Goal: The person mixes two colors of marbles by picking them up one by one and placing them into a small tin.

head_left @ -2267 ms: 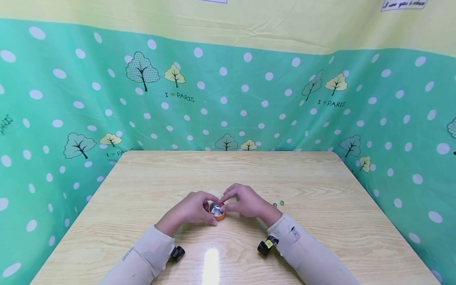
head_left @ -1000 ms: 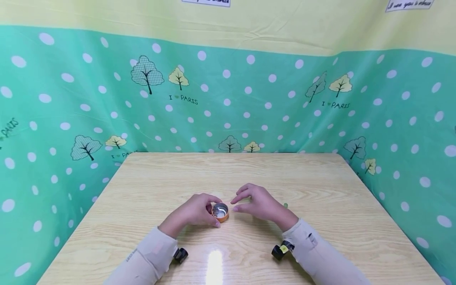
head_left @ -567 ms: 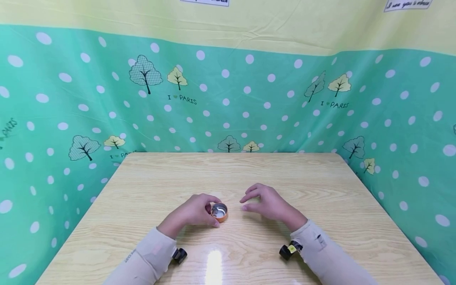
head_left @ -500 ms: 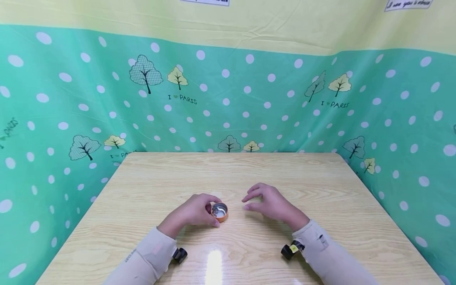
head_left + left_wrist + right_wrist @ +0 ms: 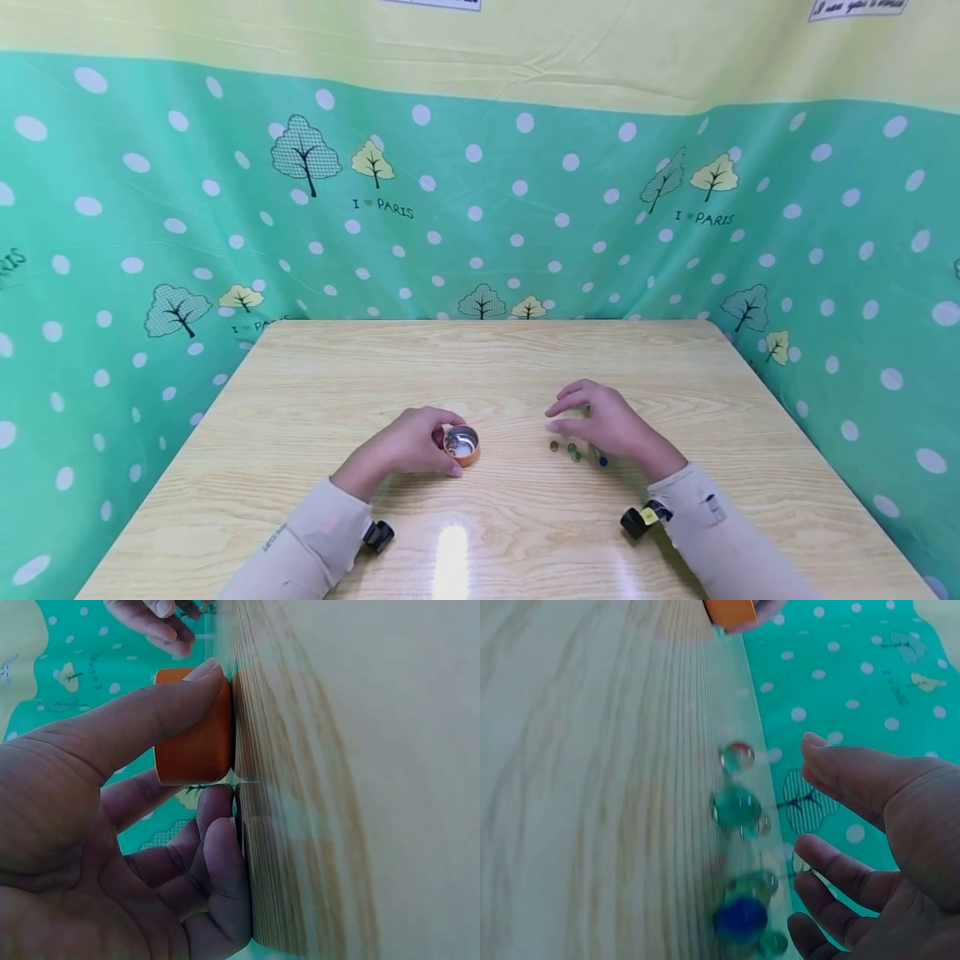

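Note:
A small round orange tin (image 5: 462, 447) with a shiny silver inside stands upright on the table, its mouth facing up. My left hand (image 5: 412, 442) grips its left side, the thumb across the near wall in the left wrist view. Whether anything lies in the tin is hard to tell. Over to the right, my right hand (image 5: 603, 421) hovers with fingers loosely bent and nothing between them. Close below it lie several glass marbles: a reddish-brown one (image 5: 553, 446), a green one (image 5: 572, 448) and a dark blue one (image 5: 603, 461) among them. The right hand partly covers others.
Both hands are over a light wood-grain table (image 5: 360, 367). A green curtain (image 5: 420, 275) with white dots and printed trees hangs behind it and along both sides. Black wrist cameras are strapped below each sleeve, near the tabletop.
From beside the tin, my right hand has moved right to the marbles, bringing more of them into sight. The left hand has kept hold of the tin, almost still.

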Demonstrator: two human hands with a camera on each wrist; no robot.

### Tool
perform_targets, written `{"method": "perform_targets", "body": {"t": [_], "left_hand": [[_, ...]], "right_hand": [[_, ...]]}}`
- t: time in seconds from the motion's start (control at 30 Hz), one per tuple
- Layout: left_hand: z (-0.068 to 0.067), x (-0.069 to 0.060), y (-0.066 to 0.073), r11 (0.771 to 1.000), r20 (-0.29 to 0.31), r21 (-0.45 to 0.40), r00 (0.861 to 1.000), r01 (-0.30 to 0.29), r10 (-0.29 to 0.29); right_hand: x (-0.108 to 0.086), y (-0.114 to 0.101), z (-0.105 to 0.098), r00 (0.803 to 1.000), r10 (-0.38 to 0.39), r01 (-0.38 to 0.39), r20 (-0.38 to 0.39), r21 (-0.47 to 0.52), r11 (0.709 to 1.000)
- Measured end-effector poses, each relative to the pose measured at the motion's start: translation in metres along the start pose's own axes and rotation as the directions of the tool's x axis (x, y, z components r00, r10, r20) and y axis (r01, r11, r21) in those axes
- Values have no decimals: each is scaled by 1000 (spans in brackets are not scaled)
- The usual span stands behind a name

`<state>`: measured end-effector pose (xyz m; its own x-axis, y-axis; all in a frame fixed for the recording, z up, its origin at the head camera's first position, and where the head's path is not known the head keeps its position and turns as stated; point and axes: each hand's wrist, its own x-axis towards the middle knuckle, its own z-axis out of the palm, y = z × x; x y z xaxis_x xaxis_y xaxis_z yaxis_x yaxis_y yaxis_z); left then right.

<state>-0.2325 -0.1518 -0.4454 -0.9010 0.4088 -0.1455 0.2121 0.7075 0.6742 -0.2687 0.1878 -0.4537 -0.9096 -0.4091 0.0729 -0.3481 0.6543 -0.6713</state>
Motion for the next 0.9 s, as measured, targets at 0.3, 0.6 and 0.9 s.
{"method": "perform_targets", "body": {"t": [0.3, 0.6, 0.9], "left_hand": [[1, 1, -3, 1000, 5, 14, 1000, 9, -9], [1, 1, -3, 1000, 2, 14, 1000, 3, -3], [2, 2, -3, 1000, 5, 10, 1000, 0, 0]], "right_hand": [[-3, 25, -14, 999, 29, -30, -41, -23, 999], [0, 53, -24, 998, 52, -50, -33, 60, 997], [-1, 74, -32, 997, 41, -50, 69, 131, 990]]}}
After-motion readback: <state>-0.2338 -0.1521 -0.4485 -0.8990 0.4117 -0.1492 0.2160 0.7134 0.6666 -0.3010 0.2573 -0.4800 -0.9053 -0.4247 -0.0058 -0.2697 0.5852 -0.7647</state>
